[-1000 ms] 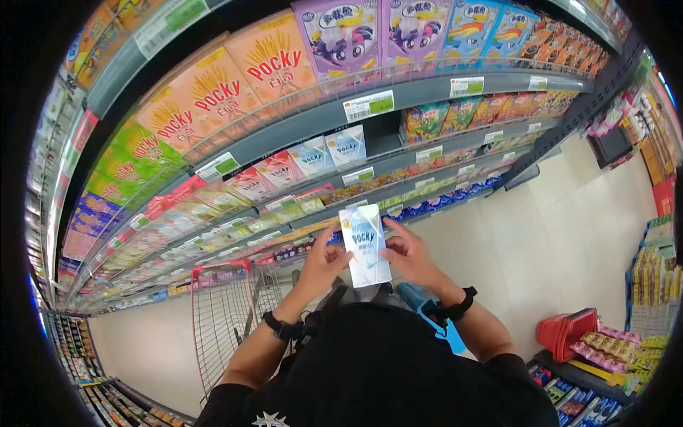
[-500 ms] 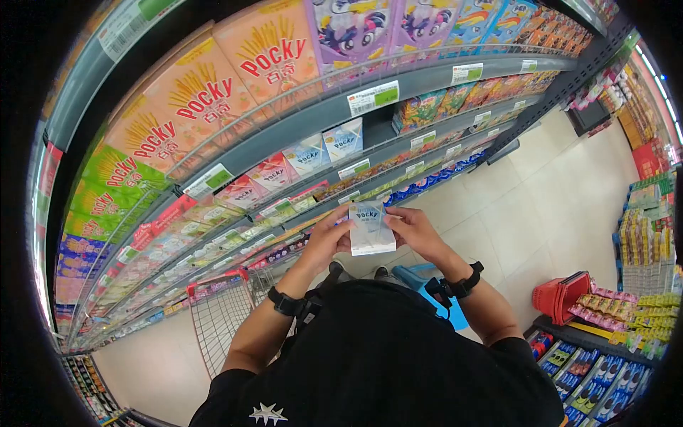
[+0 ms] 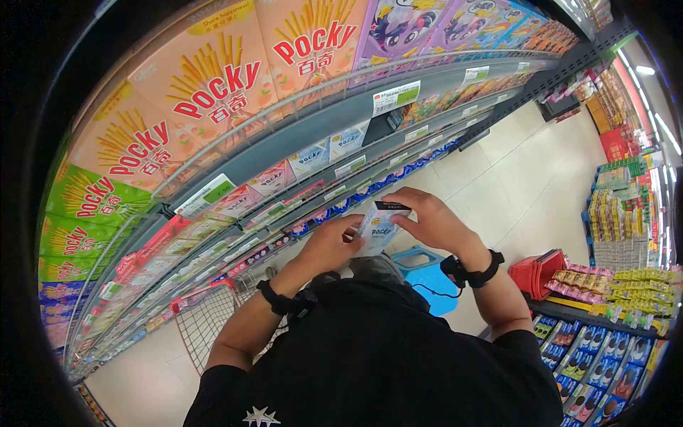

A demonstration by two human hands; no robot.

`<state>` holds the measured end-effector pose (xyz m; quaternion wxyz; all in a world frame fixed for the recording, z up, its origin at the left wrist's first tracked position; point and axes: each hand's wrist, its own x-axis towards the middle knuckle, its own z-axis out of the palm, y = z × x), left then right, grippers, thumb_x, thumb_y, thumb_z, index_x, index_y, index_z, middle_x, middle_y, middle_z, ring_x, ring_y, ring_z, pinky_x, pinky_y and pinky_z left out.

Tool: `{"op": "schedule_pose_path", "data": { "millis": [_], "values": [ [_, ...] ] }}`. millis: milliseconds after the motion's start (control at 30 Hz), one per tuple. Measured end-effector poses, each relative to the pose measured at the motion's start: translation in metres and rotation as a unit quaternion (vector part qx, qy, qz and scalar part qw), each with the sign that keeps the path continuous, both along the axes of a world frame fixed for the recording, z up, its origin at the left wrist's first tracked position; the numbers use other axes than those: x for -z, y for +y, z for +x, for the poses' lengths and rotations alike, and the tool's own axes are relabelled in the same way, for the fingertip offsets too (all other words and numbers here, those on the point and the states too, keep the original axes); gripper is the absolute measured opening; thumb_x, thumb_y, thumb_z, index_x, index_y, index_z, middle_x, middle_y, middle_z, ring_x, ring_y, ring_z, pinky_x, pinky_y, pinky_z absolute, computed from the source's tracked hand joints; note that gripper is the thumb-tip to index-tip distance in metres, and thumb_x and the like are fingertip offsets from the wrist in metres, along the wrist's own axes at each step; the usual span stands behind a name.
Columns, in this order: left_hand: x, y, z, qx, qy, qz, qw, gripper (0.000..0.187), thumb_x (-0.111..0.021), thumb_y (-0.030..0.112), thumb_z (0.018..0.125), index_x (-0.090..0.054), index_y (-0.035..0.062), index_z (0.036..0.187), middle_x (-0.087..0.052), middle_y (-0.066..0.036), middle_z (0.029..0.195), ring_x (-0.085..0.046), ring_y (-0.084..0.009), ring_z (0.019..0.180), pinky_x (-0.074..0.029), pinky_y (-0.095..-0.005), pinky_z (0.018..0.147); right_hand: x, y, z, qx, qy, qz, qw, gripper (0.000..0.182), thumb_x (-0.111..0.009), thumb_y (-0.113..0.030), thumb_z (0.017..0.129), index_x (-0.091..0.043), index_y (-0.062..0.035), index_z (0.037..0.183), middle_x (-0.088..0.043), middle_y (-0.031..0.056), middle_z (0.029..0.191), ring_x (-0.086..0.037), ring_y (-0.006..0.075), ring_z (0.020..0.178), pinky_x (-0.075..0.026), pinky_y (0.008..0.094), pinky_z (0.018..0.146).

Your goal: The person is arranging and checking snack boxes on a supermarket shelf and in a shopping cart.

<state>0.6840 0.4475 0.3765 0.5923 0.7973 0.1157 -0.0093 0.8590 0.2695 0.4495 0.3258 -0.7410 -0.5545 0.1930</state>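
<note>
A pale blue and white Pocky box (image 3: 378, 232) is held in front of my body, tilted, with a dark top end showing. My left hand (image 3: 329, 243) grips its left side, fingers closed around the edge. My right hand (image 3: 435, 222) pinches the upper right corner by the dark end. Similar pale blue boxes (image 3: 310, 158) and pink boxes (image 3: 270, 178) stand on the shelf beyond my hands. Larger orange Pocky packs (image 3: 217, 75) line the upper shelf.
A wire shopping cart (image 3: 213, 324) is at the lower left. A blue basket or stool (image 3: 430, 281) is near my legs. Red baskets (image 3: 533, 274) and snack displays (image 3: 644, 292) stand at the right. Shelf edges (image 3: 313, 117) curve across the left.
The box has turned from facing me flat to tilted, its dark end now visible. My right hand has moved up to its top corner. The view has shifted closer to the shelf.
</note>
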Motion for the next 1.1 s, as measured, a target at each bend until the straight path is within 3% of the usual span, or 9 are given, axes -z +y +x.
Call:
{"op": "schedule_pose_path", "data": {
  "millis": [100,167,200,267,400,467,567,800,1100],
  "values": [
    [-0.016,-0.008,0.011,0.012,-0.023,-0.002,1.0,0.042,-0.069,0.01,0.087,-0.06,0.0037,0.128,-0.068,-0.018,0.11,-0.069,-0.0287,0.097,-0.055,-0.0366,0.085,-0.029,-0.001,0.022,-0.071,-0.019,-0.02,0.997,0.034,-0.07,-0.015,0.087,-0.064,-0.0048,0.118,-0.067,0.0192,0.111,-0.063,0.0407,0.105,-0.051,0.0436,0.092],
    [-0.031,-0.01,0.022,0.01,-0.147,0.109,0.983,0.038,-0.068,0.01,0.087,-0.061,0.0042,0.124,-0.067,-0.016,0.114,-0.066,-0.0312,0.104,-0.053,-0.0383,0.091,-0.05,-0.003,0.041,-0.078,-0.022,-0.011,0.997,0.032,-0.072,-0.013,0.084,-0.064,-0.0031,0.114,-0.068,0.0187,0.107,-0.064,0.0403,0.102,-0.053,0.0435,0.088],
    [-0.041,-0.011,0.029,0.002,-0.145,0.112,0.983,0.038,-0.068,0.01,0.087,-0.061,0.0042,0.124,-0.067,-0.016,0.114,-0.066,-0.0312,0.104,-0.053,-0.0383,0.091,-0.061,-0.004,0.055,-0.081,-0.059,0.042,0.994,0.032,-0.073,-0.011,0.083,-0.064,-0.0026,0.113,-0.068,0.0186,0.106,-0.064,0.0397,0.101,-0.053,0.0438,0.086],
    [-0.063,-0.011,0.041,-0.078,-0.232,0.235,0.941,0.037,-0.07,0.005,0.084,-0.065,0.0026,0.12,-0.065,-0.015,0.121,-0.062,-0.0329,0.114,-0.049,-0.0421,0.098,-0.073,-0.006,0.08,-0.073,-0.15,0.145,0.975,0.033,-0.074,-0.006,0.079,-0.064,-0.003,0.111,-0.067,0.0161,0.105,-0.064,0.0368,0.098,-0.052,0.0447,0.084],
    [-0.094,-0.016,0.065,-0.094,-0.237,0.343,0.904,0.038,-0.07,0.003,0.081,-0.065,0.0021,0.119,-0.061,-0.015,0.128,-0.057,-0.0348,0.12,-0.046,-0.0438,0.102,-0.093,-0.004,0.119,-0.096,-0.192,0.196,0.957,0.036,-0.074,-0.002,0.074,-0.067,-0.004,0.109,-0.066,0.0129,0.104,-0.063,0.0345,0.093,-0.051,0.0425,0.082],
    [-0.099,-0.02,0.075,-0.132,-0.238,0.418,0.867,0.042,-0.07,0.003,0.077,-0.064,0.0022,0.119,-0.057,-0.014,0.131,-0.051,-0.0364,0.126,-0.041,-0.0509,0.106,-0.094,0.001,0.127,-0.113,-0.208,0.216,0.947,0.036,-0.074,-0.002,0.074,-0.067,-0.004,0.109,-0.066,0.0125,0.103,-0.063,0.0343,0.094,-0.051,0.0424,0.082],
    [-0.106,-0.026,0.085,-0.169,-0.21,0.464,0.844,0.046,-0.069,0.002,0.077,-0.063,0.0006,0.123,-0.055,-0.017,0.133,-0.049,-0.038,0.129,-0.036,-0.0541,0.109,-0.091,0.011,0.134,-0.137,-0.23,0.243,0.932,0.035,-0.073,-0.003,0.075,-0.066,-0.0044,0.11,-0.065,0.0116,0.104,-0.062,0.0337,0.095,-0.05,0.0421,0.083],
    [-0.105,-0.033,0.096,-0.201,-0.173,0.498,0.825,0.052,-0.069,0.002,0.076,-0.059,-0.0014,0.127,-0.053,-0.021,0.135,-0.046,-0.0385,0.131,-0.032,-0.0536,0.112,-0.096,0.024,0.148,-0.187,-0.232,0.252,0.921,0.032,-0.074,-0.005,0.076,-0.066,-0.0041,0.108,-0.065,0.0108,0.102,-0.062,0.0324,0.092,-0.049,0.0431,0.081],
    [-0.102,-0.035,0.101,-0.229,-0.138,0.53,0.804,0.048,-0.068,0.009,0.078,-0.06,-0.0029,0.124,-0.056,-0.02,0.127,-0.051,-0.0368,0.122,-0.036,-0.0513,0.106,-0.08,0.019,0.149,-0.201,-0.257,0.287,0.901,0.036,-0.074,-0.005,0.074,-0.065,-0.0027,0.109,-0.065,0.0094,0.101,-0.063,0.03,0.09,-0.049,0.0427,0.078]
  ]
}}
